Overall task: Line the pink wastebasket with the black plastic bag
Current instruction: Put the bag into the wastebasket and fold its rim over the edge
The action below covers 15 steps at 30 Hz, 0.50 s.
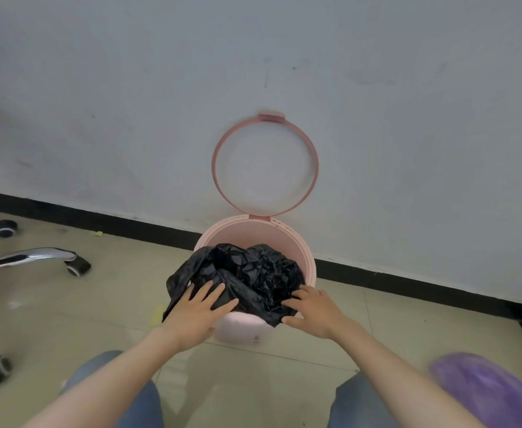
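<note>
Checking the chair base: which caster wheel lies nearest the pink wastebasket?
The caster wheel ending the shiny chrome leg; the other two visible sit farther left.

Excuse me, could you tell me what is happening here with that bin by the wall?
A person is fitting a black plastic bag into a pink wastebasket that stands on the floor by the wall. Its ring-shaped pink retaining ring is flipped up against the wall. The left hand presses the bag over the near-left rim, while the right hand holds its edge at the near-right rim. The bag is bunched inside and drapes over only the near side; the far rim is bare.
</note>
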{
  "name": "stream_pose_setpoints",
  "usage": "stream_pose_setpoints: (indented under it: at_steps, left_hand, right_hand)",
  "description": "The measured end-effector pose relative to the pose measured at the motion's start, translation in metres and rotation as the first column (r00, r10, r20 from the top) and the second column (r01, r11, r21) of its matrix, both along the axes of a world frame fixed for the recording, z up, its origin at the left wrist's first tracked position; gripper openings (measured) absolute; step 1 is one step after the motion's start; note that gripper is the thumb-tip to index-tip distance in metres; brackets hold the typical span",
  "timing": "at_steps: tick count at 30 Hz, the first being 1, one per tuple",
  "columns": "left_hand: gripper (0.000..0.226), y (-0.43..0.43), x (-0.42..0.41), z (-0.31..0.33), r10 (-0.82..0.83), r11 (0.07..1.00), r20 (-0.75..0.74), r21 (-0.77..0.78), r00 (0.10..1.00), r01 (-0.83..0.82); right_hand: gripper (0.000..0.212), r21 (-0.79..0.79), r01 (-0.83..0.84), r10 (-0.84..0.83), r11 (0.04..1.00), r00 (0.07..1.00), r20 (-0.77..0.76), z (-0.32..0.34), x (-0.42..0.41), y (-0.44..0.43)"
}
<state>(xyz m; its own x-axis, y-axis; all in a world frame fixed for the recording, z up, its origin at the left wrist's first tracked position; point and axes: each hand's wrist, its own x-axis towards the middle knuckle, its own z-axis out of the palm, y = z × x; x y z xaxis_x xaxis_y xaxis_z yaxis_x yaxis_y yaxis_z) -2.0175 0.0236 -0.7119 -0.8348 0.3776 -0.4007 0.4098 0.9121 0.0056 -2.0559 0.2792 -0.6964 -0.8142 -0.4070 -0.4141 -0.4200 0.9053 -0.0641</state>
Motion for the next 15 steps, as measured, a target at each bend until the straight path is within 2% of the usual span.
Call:
stream_pose_setpoints:
  at_steps: [3,7,9,11,13,15]
  left_hand:
    - [0.074,-0.007,-0.006,0.009,-0.038,0.999,0.017,0.032,0.999,0.037]
    - [0.065,-0.014,-0.020,0.030,-0.051,0.987,0.008,0.151,0.999,0.049]
    - [0.063,-0.017,-0.029,0.043,-0.009,0.977,-0.050,0.212,0.999,0.020]
    - [0.061,-0.021,-0.038,0.054,0.043,0.962,-0.139,0.272,0.989,-0.004]
    - [0.063,-0.029,-0.042,0.061,0.063,0.953,-0.234,0.302,0.970,0.011]
    - [0.066,-0.040,-0.042,0.058,0.049,0.946,-0.308,0.321,0.950,0.056]
  right_hand:
    - [0.044,-0.033,0.028,-0.030,0.999,0.998,-0.058,0.001,-0.003,-0.008]
    - [0.023,-0.111,0.052,-0.062,0.992,0.994,-0.091,0.004,-0.010,-0.021]
    - [0.021,-0.220,0.080,-0.119,0.972,0.978,-0.172,0.009,-0.011,-0.025]
    - [0.022,-0.422,0.117,-0.274,0.899,0.902,-0.334,0.016,-0.010,-0.025]
    - [0.025,-0.587,0.000,-0.358,0.810,0.792,-0.494,0.023,-0.001,-0.023]
    - [0.027,-0.553,-0.192,-0.236,0.811,0.758,-0.609,0.026,0.015,-0.020]
